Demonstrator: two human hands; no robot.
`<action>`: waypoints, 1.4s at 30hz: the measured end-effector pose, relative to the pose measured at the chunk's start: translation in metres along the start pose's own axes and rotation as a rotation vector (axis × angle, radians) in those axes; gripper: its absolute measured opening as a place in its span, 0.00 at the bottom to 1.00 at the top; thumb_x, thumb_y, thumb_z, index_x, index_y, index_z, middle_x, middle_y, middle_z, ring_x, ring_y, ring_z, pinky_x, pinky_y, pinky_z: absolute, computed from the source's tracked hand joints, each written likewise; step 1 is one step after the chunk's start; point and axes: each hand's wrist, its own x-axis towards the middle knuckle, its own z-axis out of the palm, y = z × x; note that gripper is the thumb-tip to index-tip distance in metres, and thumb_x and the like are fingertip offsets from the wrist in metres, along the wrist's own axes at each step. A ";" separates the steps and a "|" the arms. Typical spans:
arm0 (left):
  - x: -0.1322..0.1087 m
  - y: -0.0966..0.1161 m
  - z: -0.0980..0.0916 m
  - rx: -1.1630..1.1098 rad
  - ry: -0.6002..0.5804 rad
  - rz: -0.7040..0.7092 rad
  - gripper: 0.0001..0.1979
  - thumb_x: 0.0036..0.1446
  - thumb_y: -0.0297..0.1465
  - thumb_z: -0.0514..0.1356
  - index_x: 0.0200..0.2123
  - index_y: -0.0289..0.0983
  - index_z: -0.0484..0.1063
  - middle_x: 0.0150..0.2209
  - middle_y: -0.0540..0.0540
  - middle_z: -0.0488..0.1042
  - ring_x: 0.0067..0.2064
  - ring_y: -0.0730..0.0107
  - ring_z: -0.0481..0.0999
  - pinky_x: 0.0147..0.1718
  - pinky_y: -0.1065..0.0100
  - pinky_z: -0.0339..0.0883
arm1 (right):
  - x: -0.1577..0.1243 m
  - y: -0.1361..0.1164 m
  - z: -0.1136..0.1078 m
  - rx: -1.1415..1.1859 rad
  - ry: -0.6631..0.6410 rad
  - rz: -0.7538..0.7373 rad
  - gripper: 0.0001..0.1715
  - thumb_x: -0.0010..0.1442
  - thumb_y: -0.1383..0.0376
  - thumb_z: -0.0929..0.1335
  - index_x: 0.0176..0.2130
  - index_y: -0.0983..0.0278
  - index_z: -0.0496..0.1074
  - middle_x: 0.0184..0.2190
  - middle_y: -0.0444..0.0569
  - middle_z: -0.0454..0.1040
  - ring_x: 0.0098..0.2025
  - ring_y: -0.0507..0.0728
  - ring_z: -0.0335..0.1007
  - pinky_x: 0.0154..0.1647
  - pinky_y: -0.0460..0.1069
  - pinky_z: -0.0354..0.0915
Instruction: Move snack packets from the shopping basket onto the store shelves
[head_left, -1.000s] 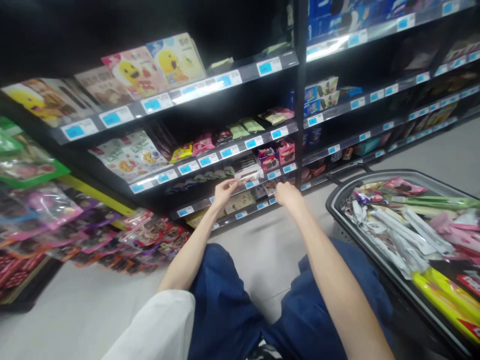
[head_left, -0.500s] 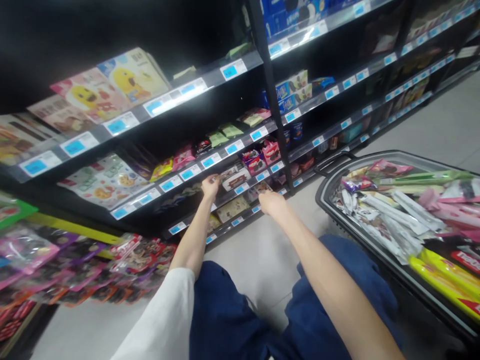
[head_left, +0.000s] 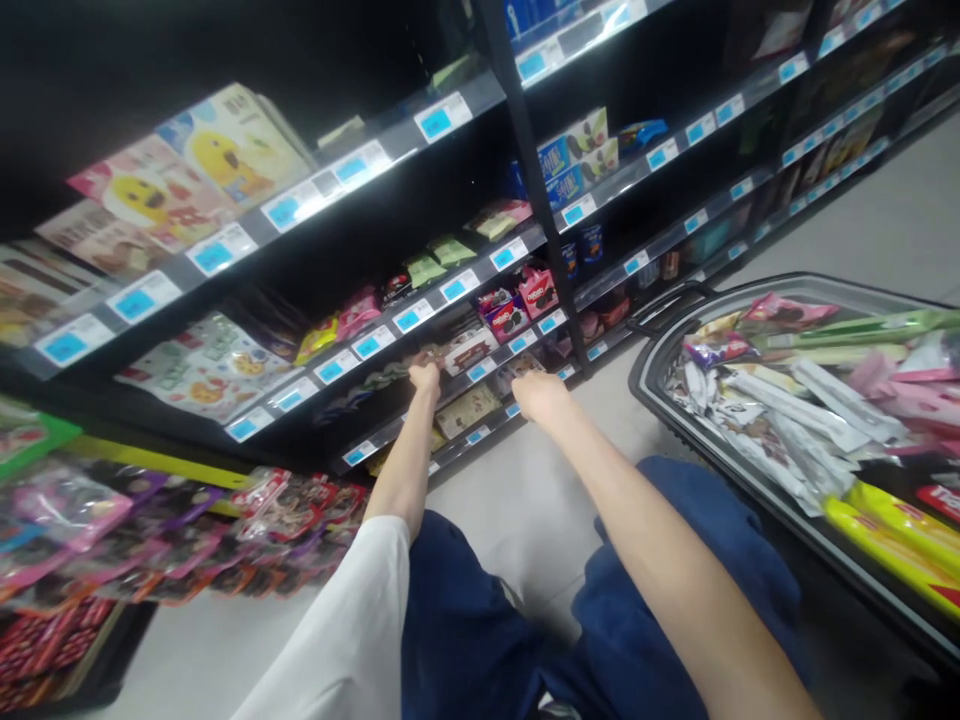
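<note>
My left hand reaches in at a lower shelf, just left of a white box with brown print. Its fingers look loosely bent and apart, with no item visible in them, though they are small and blurred. Lower and to the right, my right hand is closed by the front edge of the bottom shelf. Its fingertips are hidden, so anything in them cannot be made out. Beside the white box stand purple and pink snack packs. Below it lies a pale patterned pack.
A black shopping basket full of wrapped snacks stands to my right. At the left, hanging snack bags crowd the shelf's side. Boxes with a yellow chick occupy a higher shelf. Grey floor shows between my knees.
The view has shifted slightly. My left hand sits a little further from the white box, whose front is now more exposed and squarer to the shelf. My right hand stays near the bottom shelf.
</note>
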 end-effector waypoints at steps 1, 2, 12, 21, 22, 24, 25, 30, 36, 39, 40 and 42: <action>0.002 0.000 0.003 -0.016 0.033 -0.015 0.15 0.49 0.27 0.67 0.42 0.36 0.72 0.30 0.50 0.74 0.31 0.74 0.76 0.39 0.68 0.72 | 0.000 0.000 0.001 0.001 0.000 -0.006 0.29 0.55 0.76 0.67 0.56 0.67 0.74 0.56 0.66 0.74 0.57 0.68 0.74 0.50 0.59 0.73; 0.004 0.001 0.006 -0.035 0.067 -0.031 0.14 0.49 0.26 0.67 0.41 0.36 0.72 0.30 0.50 0.73 0.31 0.74 0.76 0.39 0.68 0.72 | 0.000 0.000 0.001 0.001 -0.003 -0.011 0.29 0.56 0.76 0.67 0.57 0.67 0.74 0.56 0.66 0.74 0.57 0.68 0.74 0.50 0.59 0.73; 0.022 0.008 0.023 -0.196 0.178 -0.187 0.11 0.48 0.17 0.64 0.34 0.33 0.69 0.30 0.48 0.71 0.31 0.76 0.74 0.32 0.71 0.75 | -0.001 0.003 0.002 0.002 -0.017 0.009 0.29 0.56 0.75 0.68 0.57 0.68 0.73 0.56 0.67 0.73 0.57 0.70 0.73 0.51 0.60 0.73; 0.029 0.008 0.013 -0.030 0.176 -0.138 0.11 0.51 0.18 0.61 0.39 0.33 0.71 0.30 0.49 0.71 0.28 0.79 0.72 0.30 0.74 0.71 | -0.001 0.002 0.002 -0.020 -0.042 0.007 0.30 0.56 0.75 0.67 0.58 0.68 0.73 0.56 0.66 0.74 0.58 0.70 0.73 0.51 0.62 0.73; 0.028 0.006 0.013 0.015 0.161 -0.127 0.12 0.51 0.19 0.61 0.41 0.32 0.72 0.30 0.48 0.72 0.28 0.78 0.73 0.31 0.73 0.72 | 0.000 0.002 0.002 -0.023 -0.048 0.008 0.30 0.56 0.75 0.67 0.58 0.68 0.72 0.57 0.66 0.73 0.58 0.70 0.72 0.52 0.62 0.73; 0.026 0.003 0.013 0.121 0.116 -0.103 0.15 0.52 0.21 0.60 0.45 0.31 0.73 0.31 0.46 0.74 0.31 0.74 0.75 0.34 0.71 0.73 | 0.001 0.002 0.002 -0.028 -0.067 0.014 0.31 0.56 0.75 0.67 0.60 0.68 0.71 0.57 0.66 0.72 0.58 0.70 0.72 0.51 0.62 0.73; 0.024 0.002 0.013 0.182 0.089 -0.089 0.16 0.52 0.22 0.60 0.46 0.31 0.74 0.32 0.45 0.76 0.33 0.72 0.77 0.36 0.70 0.73 | 0.001 0.002 0.002 -0.030 -0.078 0.016 0.32 0.56 0.75 0.67 0.60 0.67 0.71 0.57 0.66 0.72 0.58 0.70 0.72 0.51 0.63 0.73; 0.015 0.005 0.012 0.541 -0.053 -0.001 0.15 0.56 0.31 0.59 0.45 0.34 0.78 0.45 0.38 0.81 0.51 0.56 0.78 0.50 0.63 0.69 | 0.002 -0.001 0.001 -0.038 -0.105 0.021 0.32 0.57 0.73 0.67 0.61 0.66 0.69 0.59 0.66 0.70 0.59 0.70 0.71 0.51 0.62 0.72; 0.005 0.013 0.015 0.935 -0.215 0.089 0.23 0.61 0.43 0.54 0.44 0.31 0.79 0.57 0.27 0.73 0.64 0.36 0.65 0.61 0.46 0.56 | -0.003 -0.003 0.001 -0.045 -0.100 0.020 0.30 0.60 0.68 0.68 0.61 0.68 0.70 0.61 0.66 0.69 0.61 0.70 0.69 0.53 0.61 0.72; 0.000 0.014 0.015 1.060 -0.260 0.152 0.28 0.62 0.46 0.50 0.48 0.30 0.78 0.65 0.27 0.64 0.68 0.31 0.55 0.64 0.39 0.48 | -0.003 -0.003 0.001 -0.051 -0.104 0.025 0.29 0.60 0.68 0.68 0.61 0.68 0.70 0.62 0.66 0.68 0.61 0.70 0.68 0.53 0.61 0.71; -0.002 0.014 0.015 1.090 -0.273 0.171 0.29 0.63 0.46 0.48 0.48 0.31 0.78 0.66 0.28 0.63 0.68 0.31 0.54 0.63 0.39 0.47 | -0.003 -0.003 0.001 -0.051 -0.105 0.025 0.29 0.60 0.67 0.68 0.61 0.68 0.70 0.62 0.66 0.68 0.61 0.70 0.68 0.53 0.61 0.71; -0.006 0.016 0.015 1.133 -0.285 0.204 0.30 0.64 0.46 0.45 0.51 0.32 0.77 0.66 0.30 0.63 0.67 0.33 0.56 0.63 0.40 0.49 | -0.002 -0.003 0.002 -0.050 -0.101 0.023 0.29 0.60 0.67 0.69 0.61 0.68 0.70 0.62 0.66 0.68 0.61 0.71 0.68 0.53 0.62 0.71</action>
